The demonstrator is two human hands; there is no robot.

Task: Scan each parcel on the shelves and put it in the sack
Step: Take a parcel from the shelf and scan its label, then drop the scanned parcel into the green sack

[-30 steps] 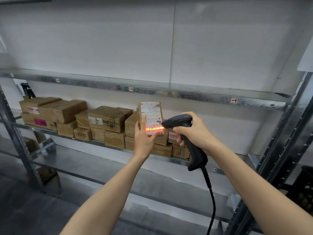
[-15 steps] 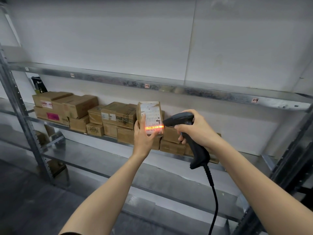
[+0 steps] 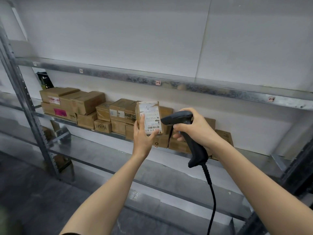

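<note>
My left hand (image 3: pixel 142 136) holds a small brown parcel (image 3: pixel 149 114) upright in front of the shelf, its white barcode label facing me. My right hand (image 3: pixel 193 128) grips a black corded barcode scanner (image 3: pixel 179 118), its nose a short way to the right of the label. No red scan line shows on the label. Behind them, several brown cardboard parcels (image 3: pixel 84 102) are stacked in a row on the middle metal shelf (image 3: pixel 55 117). No sack is in view.
A metal shelf rail (image 3: pixel 220 91) runs above the parcels with small tags on it. A grey upright post (image 3: pixel 25 99) stands at the left. A lower shelf (image 3: pixel 101 153) lies beneath. The scanner's cable (image 3: pixel 211 197) hangs down at the right. A white wall backs the rack.
The red scan line on the parcel's label has gone out. My view has shifted left, so the shelves and parcels sit further right. Both hands keep their hold.
</note>
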